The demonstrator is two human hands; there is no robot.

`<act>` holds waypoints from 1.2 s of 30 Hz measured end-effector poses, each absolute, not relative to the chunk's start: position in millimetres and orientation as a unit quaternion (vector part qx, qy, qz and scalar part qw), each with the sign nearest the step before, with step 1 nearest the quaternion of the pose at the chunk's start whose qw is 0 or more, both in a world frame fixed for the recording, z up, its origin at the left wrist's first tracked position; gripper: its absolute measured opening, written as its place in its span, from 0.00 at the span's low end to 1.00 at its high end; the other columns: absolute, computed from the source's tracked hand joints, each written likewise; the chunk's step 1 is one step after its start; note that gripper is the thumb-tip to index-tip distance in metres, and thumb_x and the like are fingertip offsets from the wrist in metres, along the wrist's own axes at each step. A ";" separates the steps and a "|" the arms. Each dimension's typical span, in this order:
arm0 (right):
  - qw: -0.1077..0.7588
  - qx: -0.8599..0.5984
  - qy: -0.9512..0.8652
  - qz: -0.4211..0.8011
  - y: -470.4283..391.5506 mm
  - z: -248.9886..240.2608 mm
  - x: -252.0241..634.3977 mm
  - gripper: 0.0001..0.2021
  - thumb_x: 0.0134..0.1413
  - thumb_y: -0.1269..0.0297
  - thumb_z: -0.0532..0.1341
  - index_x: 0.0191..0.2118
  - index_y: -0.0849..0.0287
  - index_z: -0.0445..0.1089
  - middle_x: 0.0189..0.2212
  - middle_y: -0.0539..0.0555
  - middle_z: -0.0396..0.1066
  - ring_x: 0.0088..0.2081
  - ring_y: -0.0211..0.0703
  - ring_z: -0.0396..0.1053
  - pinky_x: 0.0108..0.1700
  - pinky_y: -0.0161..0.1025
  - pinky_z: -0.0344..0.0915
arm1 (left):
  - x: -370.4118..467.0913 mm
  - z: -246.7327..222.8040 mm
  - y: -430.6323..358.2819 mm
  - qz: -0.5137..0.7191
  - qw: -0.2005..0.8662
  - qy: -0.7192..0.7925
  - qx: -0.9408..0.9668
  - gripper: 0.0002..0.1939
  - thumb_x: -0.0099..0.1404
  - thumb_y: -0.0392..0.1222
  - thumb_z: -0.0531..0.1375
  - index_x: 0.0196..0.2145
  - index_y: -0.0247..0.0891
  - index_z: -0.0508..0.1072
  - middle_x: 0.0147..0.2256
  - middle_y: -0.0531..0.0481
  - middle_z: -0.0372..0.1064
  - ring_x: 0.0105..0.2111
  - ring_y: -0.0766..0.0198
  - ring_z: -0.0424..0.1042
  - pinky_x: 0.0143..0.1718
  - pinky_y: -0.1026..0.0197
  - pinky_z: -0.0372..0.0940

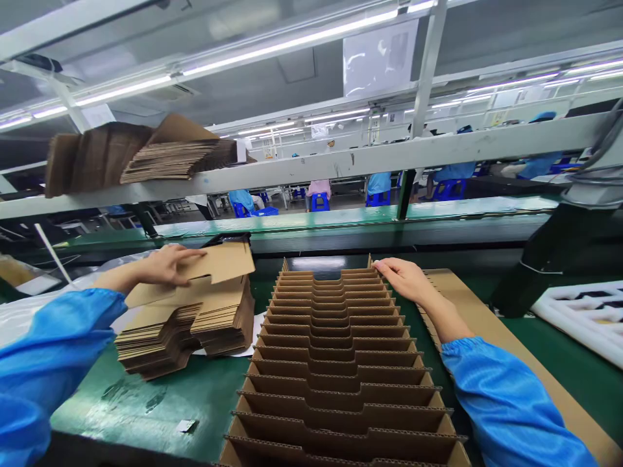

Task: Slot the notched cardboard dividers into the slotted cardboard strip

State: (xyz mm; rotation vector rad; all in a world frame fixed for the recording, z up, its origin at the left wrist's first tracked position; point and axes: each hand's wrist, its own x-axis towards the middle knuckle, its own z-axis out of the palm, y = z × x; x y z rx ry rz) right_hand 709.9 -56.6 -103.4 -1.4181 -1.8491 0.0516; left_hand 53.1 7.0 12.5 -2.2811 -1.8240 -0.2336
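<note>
My left hand is closed on a notched cardboard divider, tilted just above a stack of similar dividers on the left. In the middle lies a cardboard partition frame, with many cross pieces standing upright in rows between two side strips. At the frame's far right corner, my right hand pinches the end of the side strip, thumb and fingers together. The stack partly hides behind the held divider.
A long flat cardboard strip lies right of the frame on the green table. White foam trays sit at far right. More cardboard rests on the shelf rail above. A dark post stands at right.
</note>
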 end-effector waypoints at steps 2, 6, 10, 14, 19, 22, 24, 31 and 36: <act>0.414 -0.557 -0.720 -0.003 -59.8 -98.9 706.5 0.21 0.69 0.44 0.59 0.48 0.52 0.83 0.46 0.57 0.83 0.42 0.54 0.80 0.44 0.47 0.75 | 82.2 24.4 3.0 -0.051 0.068 -0.551 -0.830 0.43 0.53 0.53 0.74 0.67 0.50 0.76 0.59 0.43 0.75 0.58 0.45 0.71 0.64 0.49 0.62; 0.437 -0.479 -0.757 -0.079 -79.3 -79.4 683.4 0.27 0.68 0.50 0.65 0.68 0.51 0.73 0.58 0.59 0.77 0.51 0.54 0.79 0.49 0.48 0.78 | 186.6 27.5 -18.1 -0.072 -0.024 -0.375 -0.924 0.43 0.57 0.59 0.73 0.69 0.58 0.75 0.63 0.45 0.70 0.59 0.42 0.72 0.65 0.49 0.64; 0.410 -0.356 -0.825 -0.156 -98.8 -62.9 661.1 0.24 0.70 0.61 0.64 0.68 0.50 0.72 0.62 0.59 0.75 0.60 0.55 0.76 0.60 0.52 0.74 | 281.0 22.5 -34.1 -0.092 -0.114 -0.262 -0.954 0.44 0.56 0.59 0.76 0.69 0.60 0.74 0.60 0.45 0.71 0.57 0.41 0.74 0.63 0.47 0.67; 0.451 -0.345 -0.804 -0.179 -100.9 -60.2 672.7 0.12 0.73 0.63 0.60 0.52 0.51 0.81 0.50 0.55 0.83 0.51 0.53 0.80 0.54 0.51 0.73 | 307.5 27.0 -28.0 -0.144 -0.241 -0.205 -0.938 0.41 0.54 0.60 0.79 0.64 0.54 0.80 0.61 0.44 0.75 0.62 0.36 0.74 0.67 0.44 0.64; 0.521 -0.429 -0.730 -0.110 -90.8 -64.1 697.6 0.11 0.67 0.54 0.65 0.43 0.53 0.82 0.40 0.55 0.84 0.40 0.52 0.80 0.44 0.46 0.73 | 289.8 4.5 -4.1 -0.356 -0.472 -0.251 -0.767 0.41 0.62 0.79 0.65 0.50 0.37 0.86 0.54 0.34 0.82 0.62 0.33 0.76 0.65 0.39 0.68; 0.553 -0.503 -0.662 -0.046 -83.6 -68.9 697.6 0.18 0.59 0.44 0.69 0.35 0.55 0.80 0.29 0.52 0.79 0.30 0.47 0.73 0.33 0.42 0.67 | 288.3 -32.7 5.8 -0.533 -0.515 -0.291 -0.605 0.39 0.66 0.79 0.60 0.39 0.36 0.83 0.42 0.34 0.84 0.48 0.40 0.84 0.53 0.41 0.76; 0.554 -0.541 -0.632 -0.027 -78.4 -73.4 694.5 0.21 0.55 0.39 0.70 0.33 0.55 0.78 0.25 0.51 0.75 0.27 0.45 0.68 0.32 0.42 0.63 | 292.9 -57.9 9.3 -0.600 -0.485 -0.299 -0.562 0.33 0.63 0.74 0.66 0.35 0.37 0.81 0.38 0.39 0.83 0.40 0.47 0.84 0.48 0.44 0.78; 0.518 -0.614 -0.594 -0.046 -60.9 -90.5 691.0 0.23 0.55 0.37 0.65 0.38 0.54 0.77 0.32 0.55 0.78 0.33 0.51 0.72 0.37 0.44 0.63 | 309.3 -87.3 18.1 -0.660 -0.373 -0.303 -0.577 0.23 0.56 0.58 0.76 0.41 0.39 0.83 0.39 0.47 0.83 0.39 0.55 0.81 0.50 0.50 0.77; 0.494 -0.600 -0.629 -0.028 -55.9 -96.9 694.3 0.23 0.62 0.38 0.59 0.42 0.55 0.76 0.34 0.58 0.80 0.34 0.53 0.73 0.39 0.45 0.64 | 313.6 -81.8 19.7 -0.663 -0.299 -0.306 -0.614 0.18 0.59 0.50 0.73 0.44 0.39 0.82 0.40 0.48 0.82 0.41 0.56 0.79 0.53 0.51 0.74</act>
